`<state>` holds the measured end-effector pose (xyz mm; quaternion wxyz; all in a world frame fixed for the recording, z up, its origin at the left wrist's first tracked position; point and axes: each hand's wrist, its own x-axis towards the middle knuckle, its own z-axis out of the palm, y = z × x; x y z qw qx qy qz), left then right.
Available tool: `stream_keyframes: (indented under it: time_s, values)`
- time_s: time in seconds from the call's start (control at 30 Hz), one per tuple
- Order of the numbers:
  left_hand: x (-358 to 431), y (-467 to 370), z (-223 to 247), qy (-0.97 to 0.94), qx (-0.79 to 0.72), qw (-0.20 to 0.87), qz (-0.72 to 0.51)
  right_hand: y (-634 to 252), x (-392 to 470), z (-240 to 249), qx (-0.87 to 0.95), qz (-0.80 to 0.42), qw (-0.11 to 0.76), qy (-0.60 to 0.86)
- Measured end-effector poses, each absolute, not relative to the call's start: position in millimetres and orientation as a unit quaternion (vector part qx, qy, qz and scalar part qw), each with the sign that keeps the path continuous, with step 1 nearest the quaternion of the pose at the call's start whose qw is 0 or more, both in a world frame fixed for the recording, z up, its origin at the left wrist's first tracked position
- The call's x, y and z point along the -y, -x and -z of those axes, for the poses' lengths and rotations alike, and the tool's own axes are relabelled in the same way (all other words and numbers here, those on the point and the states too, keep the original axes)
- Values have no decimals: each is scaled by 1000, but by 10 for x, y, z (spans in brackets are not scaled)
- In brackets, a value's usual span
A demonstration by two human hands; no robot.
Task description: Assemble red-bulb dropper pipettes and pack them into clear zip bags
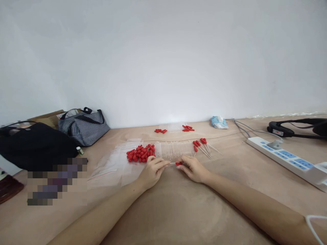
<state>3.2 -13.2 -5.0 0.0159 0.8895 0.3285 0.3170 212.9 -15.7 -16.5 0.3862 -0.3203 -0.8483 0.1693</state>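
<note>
Between my two hands lies a thin white stick (172,164), close to level, low over the table. The fingers of my left hand (152,171) pinch its left end. My right hand (193,168) is closed on a small red bulb-shaped cap (178,163) at the stick's right end; its fingers partly hide the cap. Just beyond my left hand is a heap of red caps (139,153). A row of white cotton-tipped sticks (175,149) lies beyond both hands. To its right are several sticks with red caps on their ends (201,145).
Clear zip bags (109,166) spread at the left. Farther back lies another group of sticks (174,127) with red caps. A striped bag (88,126) and a black bag (38,146) stand at the left. A power strip (286,160), a blue-white packet (219,122) and a black headset (281,129) are at the right.
</note>
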Motion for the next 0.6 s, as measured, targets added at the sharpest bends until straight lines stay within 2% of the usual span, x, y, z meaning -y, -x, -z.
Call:
stream_keyframes:
  time_s: [0.3, 0.6]
  values:
    - [116, -26, 63, -902, -277, 0, -331, -2132, 172, 143, 846, -180, 405, 296]
    - [135, -30, 66, -905, -288, -11, -315, -2131, 190, 189, 843, -158, 403, 321]
